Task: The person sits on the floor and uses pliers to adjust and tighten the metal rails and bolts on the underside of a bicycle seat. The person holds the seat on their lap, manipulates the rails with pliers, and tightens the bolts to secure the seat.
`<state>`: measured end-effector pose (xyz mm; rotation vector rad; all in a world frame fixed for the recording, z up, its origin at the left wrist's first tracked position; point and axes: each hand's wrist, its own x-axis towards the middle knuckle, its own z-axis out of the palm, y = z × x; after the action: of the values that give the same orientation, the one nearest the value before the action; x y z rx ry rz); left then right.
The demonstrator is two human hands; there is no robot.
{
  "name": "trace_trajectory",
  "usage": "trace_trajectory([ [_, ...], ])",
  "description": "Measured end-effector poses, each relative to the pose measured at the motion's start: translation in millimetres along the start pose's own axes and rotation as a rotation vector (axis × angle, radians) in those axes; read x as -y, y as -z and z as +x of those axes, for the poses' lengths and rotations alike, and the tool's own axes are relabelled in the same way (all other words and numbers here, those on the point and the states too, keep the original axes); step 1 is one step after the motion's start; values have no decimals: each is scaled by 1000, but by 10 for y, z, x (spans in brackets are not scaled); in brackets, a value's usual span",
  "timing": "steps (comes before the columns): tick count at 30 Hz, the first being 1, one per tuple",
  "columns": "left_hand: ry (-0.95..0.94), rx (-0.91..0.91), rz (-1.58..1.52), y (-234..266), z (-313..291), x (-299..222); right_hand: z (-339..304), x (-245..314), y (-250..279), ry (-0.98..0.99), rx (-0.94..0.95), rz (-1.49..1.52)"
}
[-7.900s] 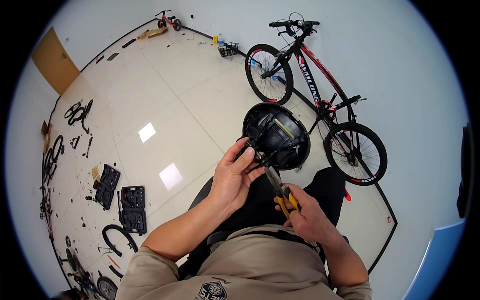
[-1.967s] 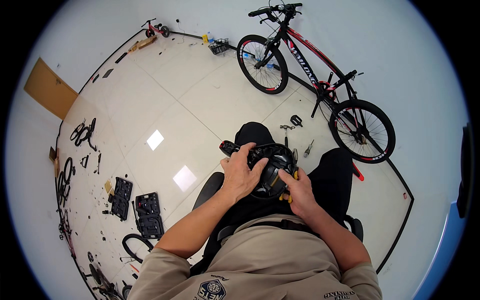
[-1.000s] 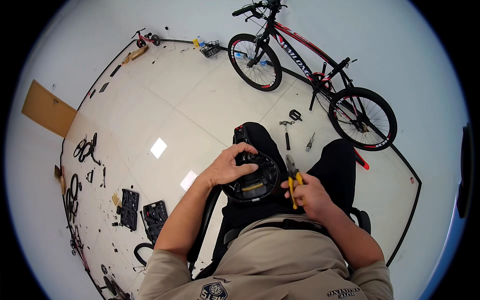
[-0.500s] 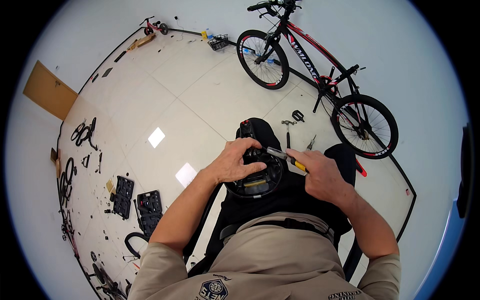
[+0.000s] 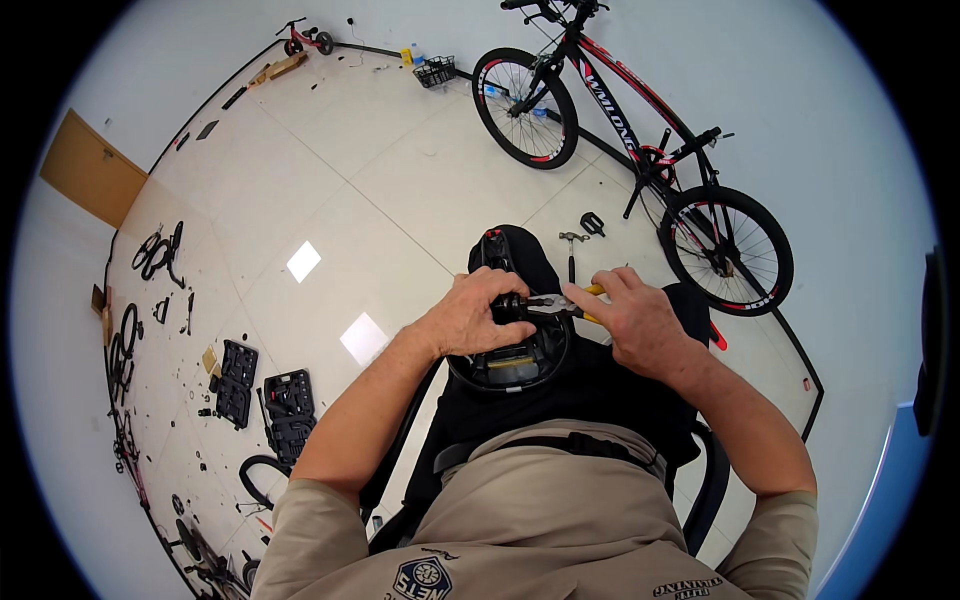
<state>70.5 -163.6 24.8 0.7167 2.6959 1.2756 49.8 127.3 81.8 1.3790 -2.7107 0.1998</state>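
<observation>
A black bicycle saddle (image 5: pixel 505 372) lies upside down across my lap, its narrow nose pointing away from me. My left hand (image 5: pixel 472 315) grips it at the middle, thumb and fingers curled around the dark clamp area on its underside. In my right hand (image 5: pixel 632 318) are pliers (image 5: pixel 548 303) with yellow-and-black handles. Their metal jaws reach from the right to the clamp, close to my left fingertips. Whether they bite on a part there is too small to tell.
Beyond my knees a hammer (image 5: pixel 572 250) and a black pedal (image 5: pixel 592 224) lie on the tiled floor. A black-and-red bicycle (image 5: pixel 640 140) leans on the wall at the right. An open tool case (image 5: pixel 290 405), bike parts and a black basket (image 5: pixel 435 71) are at the left and back.
The pliers have turned to lie more level, with their jaws at the saddle's clamp and handles spread. My right hand has shifted its grip, with its fingers lifted more.
</observation>
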Motion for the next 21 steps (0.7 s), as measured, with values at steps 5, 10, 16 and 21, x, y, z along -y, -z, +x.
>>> trace_trajectory([
  [5,-11,1,-29,22,29,-74,-1,0,-52,36,-105,-59],
  [10,17,-5,-36,33,24,-107,38,-17,-82,68,-146,-98],
  [16,-2,-14,-37,6,28,-96,39,-30,-112,66,-129,-76],
  [21,-37,-15,14,2,18,-56,48,-30,-48,8,96,16],
])
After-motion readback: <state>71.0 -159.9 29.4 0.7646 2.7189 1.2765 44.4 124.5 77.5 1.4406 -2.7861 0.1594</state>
